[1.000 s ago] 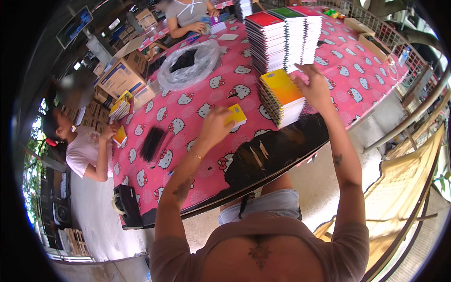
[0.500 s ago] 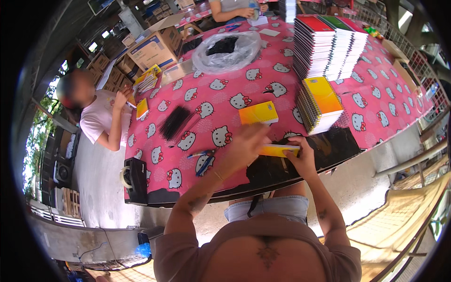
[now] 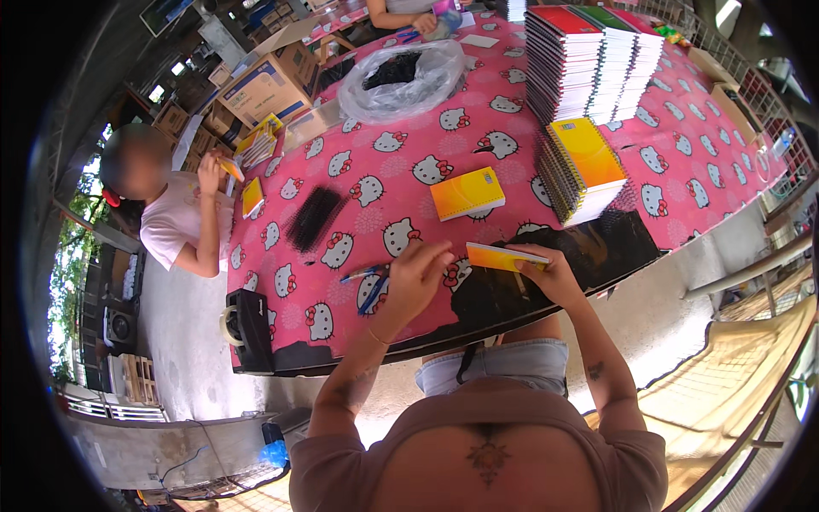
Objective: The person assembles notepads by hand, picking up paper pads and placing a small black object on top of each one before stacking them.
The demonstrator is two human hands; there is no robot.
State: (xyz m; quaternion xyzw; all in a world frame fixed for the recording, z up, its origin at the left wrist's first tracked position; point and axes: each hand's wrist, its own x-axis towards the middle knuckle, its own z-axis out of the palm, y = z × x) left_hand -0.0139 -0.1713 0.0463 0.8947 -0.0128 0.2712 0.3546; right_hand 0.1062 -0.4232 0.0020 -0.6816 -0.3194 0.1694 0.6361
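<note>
A thin notebook with a yellow-orange cover (image 3: 495,258) is gripped at its right end by my right hand (image 3: 550,277), just over the table's near edge. To its left, apart from it, my left hand (image 3: 420,271) has curled fingers pressed together; whatever they may pinch is too small to make out. Beside that hand's wrist lie blue-handled pliers (image 3: 372,294). Farther off, a small yellow spiral notebook (image 3: 467,194) rests on a few pages or pads. A pile of black binding coils (image 3: 316,218) lies to the left.
Yellow spiral notebooks (image 3: 584,171) are stacked at right, before tall red and green notebook stacks (image 3: 589,68). A tape dispenser (image 3: 247,333) stands at the near left corner. A clear plastic bag (image 3: 401,81) sits farther back. Co-workers are at the left and far sides.
My left hand has drawn back left from the notebook, toward the pliers. My right hand still holds the notebook, now tilted with more cover showing. The view has shifted slightly.
</note>
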